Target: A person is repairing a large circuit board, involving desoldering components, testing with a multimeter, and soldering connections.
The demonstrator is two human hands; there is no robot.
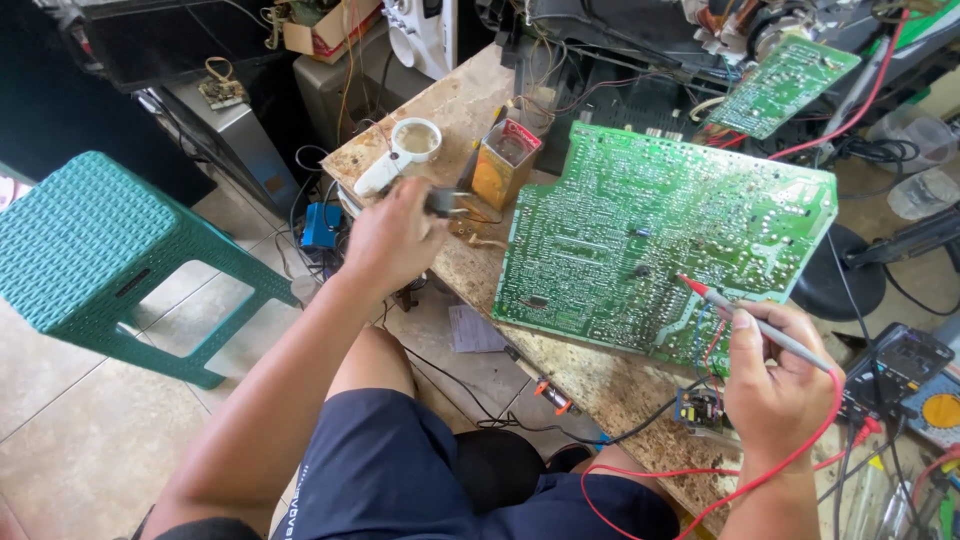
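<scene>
Our right hand [780,385] pinches a red-tipped test probe [760,322] like a pen, fingers closed around its grey shaft. The probe's long axis runs diagonally — its red point aims up and to the left, touching the near right part of the large green circuit board [650,230], while its red lead [700,500] trails back below the hand. The board lies solder side up, tilted, dotted with silvery joints and pale traces. Left of the board, our left hand [395,240] is clenched on a small dark object [447,202] — we cannot tell what it is. Beyond it, off the board's far left corner, stands a yellow tin [503,160]. Right of the board sits a multimeter [900,370].
</scene>
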